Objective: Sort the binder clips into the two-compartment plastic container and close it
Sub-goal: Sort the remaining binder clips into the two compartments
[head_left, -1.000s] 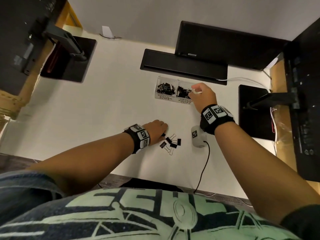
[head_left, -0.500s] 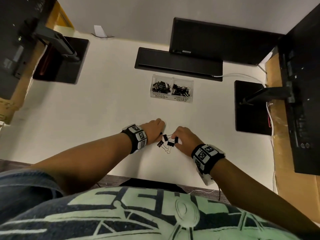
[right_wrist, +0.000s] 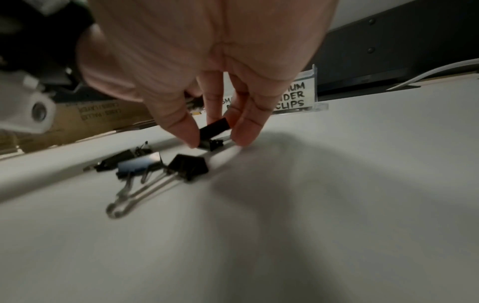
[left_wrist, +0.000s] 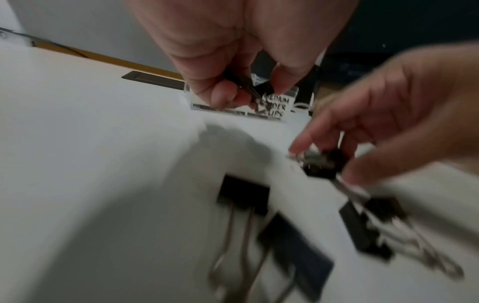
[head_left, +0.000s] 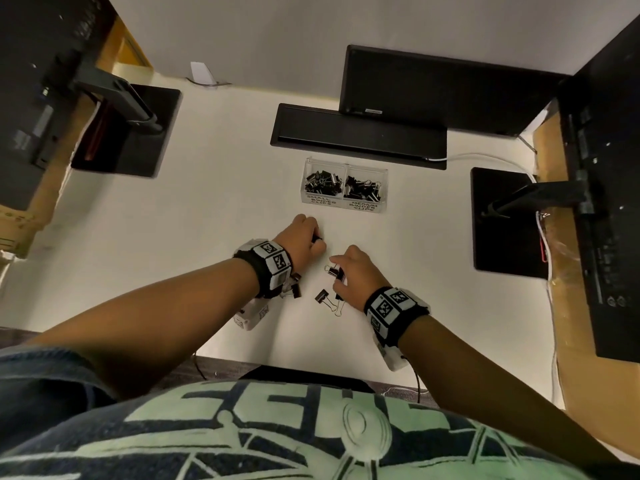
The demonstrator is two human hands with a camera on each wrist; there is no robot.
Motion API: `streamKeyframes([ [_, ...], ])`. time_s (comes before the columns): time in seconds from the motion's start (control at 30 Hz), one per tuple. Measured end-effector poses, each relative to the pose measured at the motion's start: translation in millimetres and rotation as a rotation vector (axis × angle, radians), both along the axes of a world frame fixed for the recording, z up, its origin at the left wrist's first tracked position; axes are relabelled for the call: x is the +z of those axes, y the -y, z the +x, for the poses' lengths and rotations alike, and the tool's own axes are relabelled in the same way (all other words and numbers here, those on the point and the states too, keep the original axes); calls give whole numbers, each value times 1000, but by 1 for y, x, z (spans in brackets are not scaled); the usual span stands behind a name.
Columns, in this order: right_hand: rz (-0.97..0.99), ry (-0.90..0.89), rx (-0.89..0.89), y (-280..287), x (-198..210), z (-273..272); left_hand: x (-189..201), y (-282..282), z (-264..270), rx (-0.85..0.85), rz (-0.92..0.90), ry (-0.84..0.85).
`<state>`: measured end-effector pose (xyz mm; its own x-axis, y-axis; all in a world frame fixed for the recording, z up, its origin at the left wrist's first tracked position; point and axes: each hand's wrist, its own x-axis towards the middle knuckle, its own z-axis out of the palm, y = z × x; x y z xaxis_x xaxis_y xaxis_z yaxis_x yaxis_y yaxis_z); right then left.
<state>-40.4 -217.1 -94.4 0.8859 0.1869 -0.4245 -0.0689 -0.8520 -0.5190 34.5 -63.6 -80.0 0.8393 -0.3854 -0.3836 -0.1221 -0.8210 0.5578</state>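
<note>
A clear two-compartment container [head_left: 344,201] stands open on the white desk, its labelled halves full of black binder clips. My left hand [head_left: 304,239] is raised between the loose clips and the container and pinches a small black binder clip [left_wrist: 255,89]. My right hand [head_left: 353,273] reaches down into the loose pile, and its thumb and fingers pinch a black binder clip [right_wrist: 214,128] just above the desk. Several more clips [head_left: 323,297] lie on the desk beside and under my wrists, also seen as clips [right_wrist: 186,166] in the right wrist view.
A black keyboard [head_left: 356,136] and a monitor [head_left: 433,88] sit just behind the container. Black monitor bases stand at the left [head_left: 128,129] and right [head_left: 505,220]. A white cable [head_left: 485,157] runs along the back right. The desk's front edge is near my body.
My right hand came back from the container to the loose pile and took hold of a clip. My left hand lifted a clip from the pile and moved toward the container.
</note>
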Motion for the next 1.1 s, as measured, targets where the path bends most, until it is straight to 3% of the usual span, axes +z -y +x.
streamKeyframes([
  [0.17,-34,8,13,-1,-4,6,20,19,25,66,-113,73],
  [0.37,-12,19,-42,11,-5,10,41,67,63,68,-113,72],
  [0.47,111,26,-226,24,-3,11,47,87,84,104,-92,81],
  [0.57,368,-67,-544,37,6,14,44,98,96,82,-66,95],
  [0.73,561,-44,-745,59,38,41,32,95,97,-150,85,185],
  [0.9,423,136,-694,66,53,89,28,79,93,-435,305,393],
  [1.0,198,277,-555,58,54,114,32,66,92,-411,307,446],
  [1.1,30,298,-391,47,48,131,38,49,86,-328,264,430],
])
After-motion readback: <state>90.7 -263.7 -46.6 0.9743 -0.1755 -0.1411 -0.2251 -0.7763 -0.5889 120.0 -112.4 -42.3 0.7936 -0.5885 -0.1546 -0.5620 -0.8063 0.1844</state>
